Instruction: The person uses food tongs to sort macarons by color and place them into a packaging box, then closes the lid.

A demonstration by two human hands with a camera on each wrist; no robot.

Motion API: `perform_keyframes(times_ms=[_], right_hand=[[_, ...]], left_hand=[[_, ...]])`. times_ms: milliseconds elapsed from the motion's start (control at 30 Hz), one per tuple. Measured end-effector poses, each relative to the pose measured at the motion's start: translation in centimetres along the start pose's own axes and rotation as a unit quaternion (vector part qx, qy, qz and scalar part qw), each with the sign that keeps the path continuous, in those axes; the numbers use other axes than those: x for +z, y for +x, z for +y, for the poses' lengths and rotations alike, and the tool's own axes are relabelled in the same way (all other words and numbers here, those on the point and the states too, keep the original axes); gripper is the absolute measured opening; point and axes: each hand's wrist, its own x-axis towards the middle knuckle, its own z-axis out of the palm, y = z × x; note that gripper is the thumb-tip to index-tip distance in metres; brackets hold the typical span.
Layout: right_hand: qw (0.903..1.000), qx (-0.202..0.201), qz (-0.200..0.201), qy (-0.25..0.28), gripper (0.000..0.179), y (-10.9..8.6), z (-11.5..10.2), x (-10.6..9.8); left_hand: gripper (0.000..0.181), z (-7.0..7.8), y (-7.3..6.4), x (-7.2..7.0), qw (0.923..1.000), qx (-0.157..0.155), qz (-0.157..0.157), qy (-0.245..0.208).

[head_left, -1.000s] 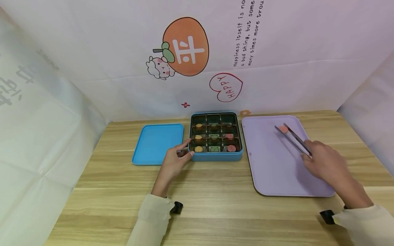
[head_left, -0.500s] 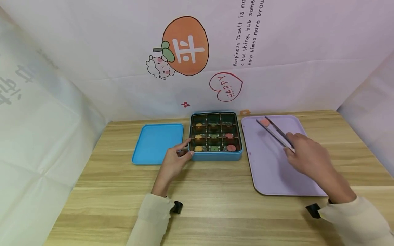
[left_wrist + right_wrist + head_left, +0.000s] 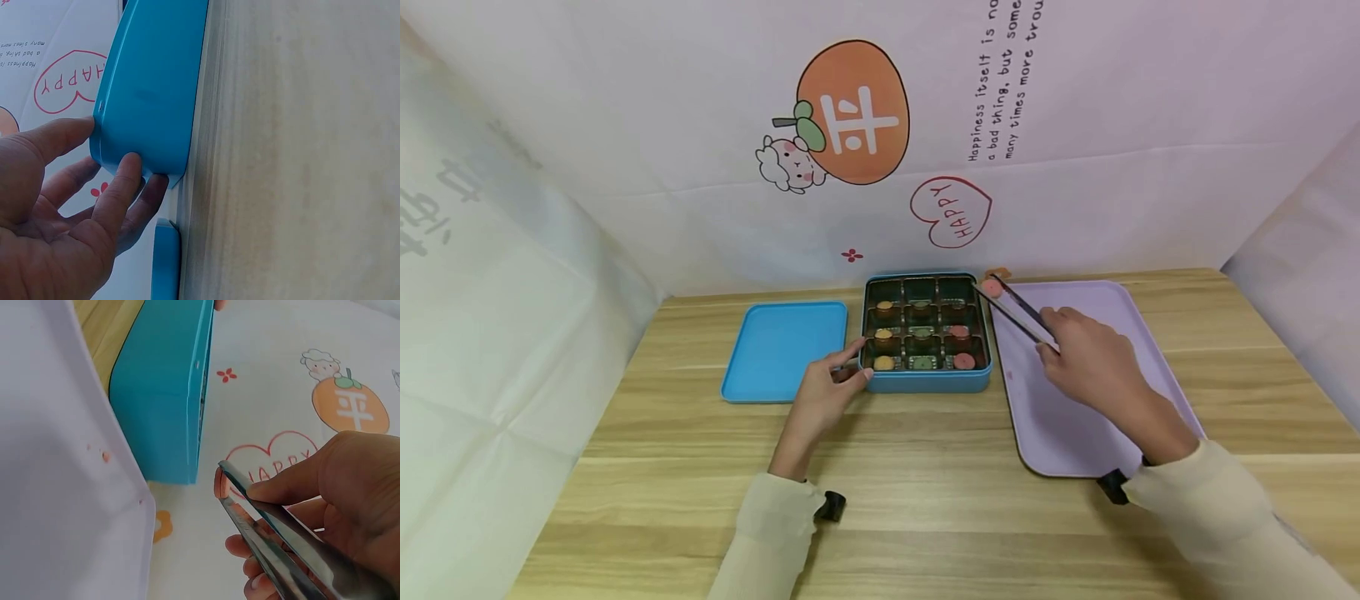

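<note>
My left hand (image 3: 827,396) touches the near left corner of a blue tin box (image 3: 925,382), thumb at the front and fingers along the side, fairly straight. Inside the box is a divided tray with yellow round pieces on the left, green in the middle, and pink in the near and middle right compartments. My right hand (image 3: 1097,362) grips metal tongs (image 3: 1009,314). Between the tong tips is a pink round cookie-like piece (image 3: 992,288), in the air near the box's far right corner. In the right wrist view that piece (image 3: 220,483) appears edge-on.
The blue lid (image 3: 786,350) lies inside-up on the wooden table (image 3: 910,500), left of the box. A lilac tray (image 3: 1067,433) lies close to the box's right side, under my right hand. A printed white cloth (image 3: 700,125) hangs behind the table.
My right hand has carried the tongs and the pink piece leftward from above the lilac tray to the box's far right corner. My left hand and the box stay in place.
</note>
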Motion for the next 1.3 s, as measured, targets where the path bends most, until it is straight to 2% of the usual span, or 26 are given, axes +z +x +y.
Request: perform_keyframes(times_ms=[200, 667, 1300], right_hand=[[0.9997, -0.003, -0.026, 0.001, 0.034, 1.5, -1.2, 0.9], [0.9987, 0.014, -0.049, 0.003, 0.032, 3.3, -2.4, 1.9], [0.9979, 0.022, -0.060, -0.014, 0.038, 3.8, -2.4, 2.2]], left_hand=[[0.055, 0.1, -0.1, -0.1, 1.0000, 0.000, -0.002, -0.001], [0.054, 0.3, -0.1, 0.0, 1.0000, 0.003, 0.000, -0.005], [0.054, 0.3, -0.1, 0.0, 1.0000, 0.001, 0.001, -0.008]])
